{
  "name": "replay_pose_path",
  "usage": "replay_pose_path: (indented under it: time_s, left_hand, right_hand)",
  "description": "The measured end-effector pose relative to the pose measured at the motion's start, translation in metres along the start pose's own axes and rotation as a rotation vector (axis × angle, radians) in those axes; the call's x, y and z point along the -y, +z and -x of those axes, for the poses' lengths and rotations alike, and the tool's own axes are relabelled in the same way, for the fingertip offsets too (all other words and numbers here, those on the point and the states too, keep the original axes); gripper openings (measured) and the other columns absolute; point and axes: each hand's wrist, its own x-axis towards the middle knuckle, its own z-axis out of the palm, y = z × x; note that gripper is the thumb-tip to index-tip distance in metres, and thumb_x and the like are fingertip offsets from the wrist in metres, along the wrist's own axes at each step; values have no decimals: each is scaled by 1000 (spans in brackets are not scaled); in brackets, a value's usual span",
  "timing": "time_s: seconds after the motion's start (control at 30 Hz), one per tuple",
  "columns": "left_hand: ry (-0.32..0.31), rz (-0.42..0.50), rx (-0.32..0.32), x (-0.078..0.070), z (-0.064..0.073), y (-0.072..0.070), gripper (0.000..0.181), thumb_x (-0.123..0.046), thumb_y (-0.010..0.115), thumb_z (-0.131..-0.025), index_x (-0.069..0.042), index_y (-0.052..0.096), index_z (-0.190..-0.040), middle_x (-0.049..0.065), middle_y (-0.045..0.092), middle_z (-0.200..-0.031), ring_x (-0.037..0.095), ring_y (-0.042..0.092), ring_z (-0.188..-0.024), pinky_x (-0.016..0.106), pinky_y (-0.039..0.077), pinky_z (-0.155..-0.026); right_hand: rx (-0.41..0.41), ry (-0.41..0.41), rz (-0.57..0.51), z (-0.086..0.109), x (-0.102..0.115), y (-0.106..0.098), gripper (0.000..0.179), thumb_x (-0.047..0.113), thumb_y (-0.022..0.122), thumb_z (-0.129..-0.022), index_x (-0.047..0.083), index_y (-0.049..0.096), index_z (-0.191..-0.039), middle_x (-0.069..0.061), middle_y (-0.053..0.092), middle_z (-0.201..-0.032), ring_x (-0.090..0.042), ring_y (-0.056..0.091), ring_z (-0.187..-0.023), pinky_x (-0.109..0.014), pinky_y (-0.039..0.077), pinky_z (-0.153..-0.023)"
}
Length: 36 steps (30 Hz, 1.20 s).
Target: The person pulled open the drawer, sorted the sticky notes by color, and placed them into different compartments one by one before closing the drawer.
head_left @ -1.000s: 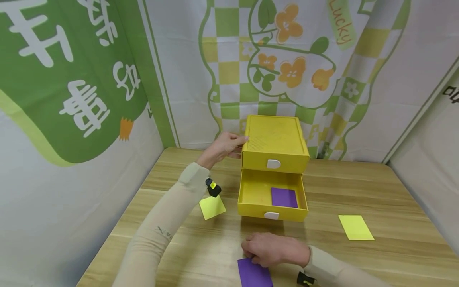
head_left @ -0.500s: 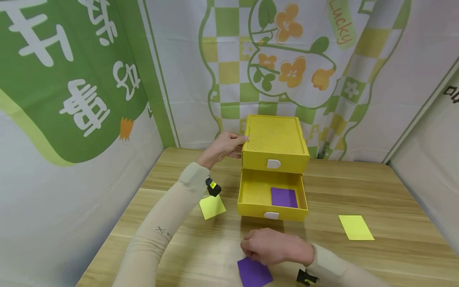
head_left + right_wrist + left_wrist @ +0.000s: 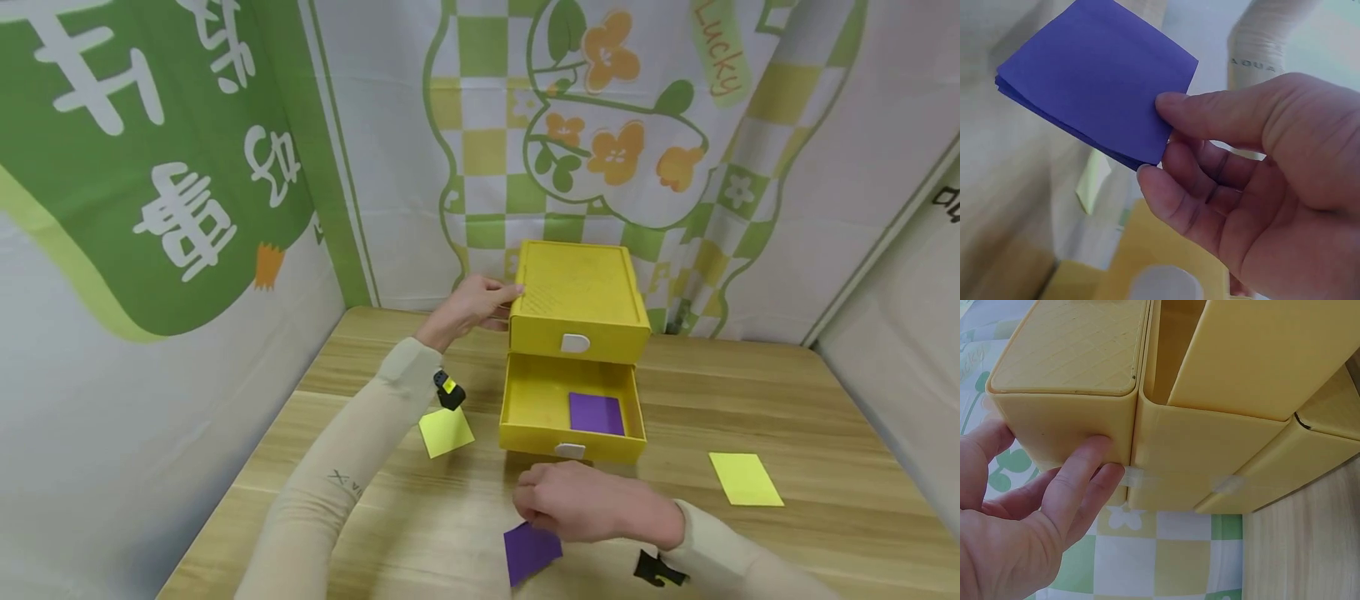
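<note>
A yellow drawer unit (image 3: pixel 577 283) stands at the back of the table, its lower drawer (image 3: pixel 536 392) pulled out. A purple paper square (image 3: pixel 596 414) lies inside that drawer. My left hand (image 3: pixel 471 308) rests on the unit's left side, thumb at the top edge; the left wrist view shows its fingertips (image 3: pixel 1094 447) touching the yellow wall. In front of the drawer, my right hand (image 3: pixel 585 502) pinches a thin stack of purple sticky notes (image 3: pixel 531 552) by one edge. Layered sheets show in the stack (image 3: pixel 1097 78) in the right wrist view, held between thumb and fingers.
One yellow sticky note (image 3: pixel 446 432) lies left of the drawer, below the left forearm. Another yellow note (image 3: pixel 746 479) lies on the table at the right. A printed curtain (image 3: pixel 487 150) hangs behind the unit. Clear tape (image 3: pixel 1229 483) spans the unit's side joints.
My right hand has moved up from the table and forward towards the open drawer, and the purple sticky notes have tilted with it. The left hand stays on the unit.
</note>
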Motion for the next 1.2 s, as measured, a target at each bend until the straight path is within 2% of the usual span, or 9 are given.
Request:
replay_pose_path:
  time_s: [0.17, 0.4, 0.7, 0.83, 1.0, 1.2]
  left_hand:
    - [-5, 3, 5, 0, -2, 0, 47, -35, 64, -96, 1, 64, -125, 19, 64, -122, 21, 70, -89, 44, 58, -91]
    - [0, -22, -7, 1, -3, -1, 46, -37, 65, -95, 0, 66, -122, 17, 65, -120, 24, 69, -97, 41, 60, -87]
    - [-14, -20, -12, 0, -3, 1, 45, -36, 65, -95, 0, 67, -121, 17, 66, -119, 22, 69, -95, 42, 60, -89]
    - [-17, -16, -17, -2, -4, 1, 45, -36, 65, -95, 0, 66, -121, 16, 65, -119, 21, 68, -93, 37, 61, -83]
    - [-14, -10, -7, -3, -4, 2, 46, -36, 65, -95, 1, 65, -123, 18, 63, -122, 22, 68, -94, 33, 62, -79]
    - [-14, -8, -9, -1, -2, 1, 47, -35, 65, -96, 3, 64, -123, 19, 63, -123, 23, 67, -96, 34, 62, -80]
  right_hand:
    - [-26, 23, -32, 3, -5, -23, 19, 11, 66, -92, 21, 57, -79, 14, 48, -76, 0, 42, -71, -9, 37, -63]
    - [-115, 38, -39, 8, -21, -66, 21, 9, 65, -93, 20, 54, -78, 13, 47, -77, 0, 42, -71, -12, 39, -63]
    - [-206, 75, -131, 18, -43, -117, 20, 3, 64, -92, 18, 57, -81, 11, 49, -79, -3, 44, -74, -17, 42, -64]
    - [-246, 104, -147, 21, -53, -126, 23, 0, 66, -90, 18, 57, -79, 11, 48, -77, -3, 45, -71, -18, 42, -62]
    - [-262, 145, -118, 20, -64, -126, 25, 2, 68, -90, 19, 54, -78, 11, 48, -76, -4, 45, -70, -19, 42, -61]
    - [-219, 211, -146, 10, -76, -117, 22, 3, 67, -91, 18, 56, -78, 10, 51, -77, -5, 46, -69, -21, 42, -61]
